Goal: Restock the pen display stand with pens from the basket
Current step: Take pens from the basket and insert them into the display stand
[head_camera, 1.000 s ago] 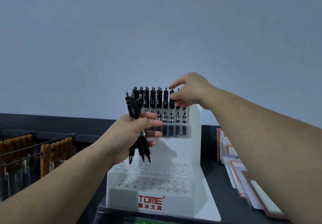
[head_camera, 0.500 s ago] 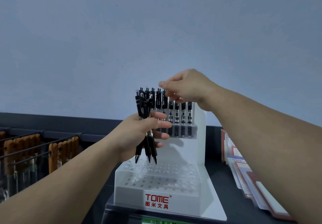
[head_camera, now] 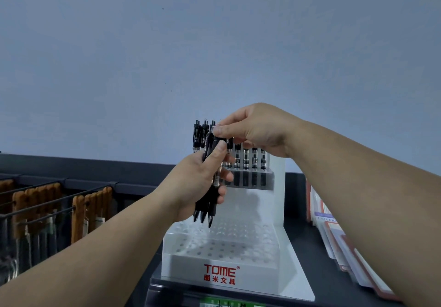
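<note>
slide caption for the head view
Left hand grips a bundle of black pens while right hand pinches one pen by its top before the display stand.

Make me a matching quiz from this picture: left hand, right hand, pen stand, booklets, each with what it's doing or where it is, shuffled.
1 left hand
2 right hand
3 pen stand
4 booklets

A right of the stand
B grips black pens
C bears red TOME lettering
D pinches the top of one pen

Pairs: 1-B, 2-D, 3-C, 4-A
</note>
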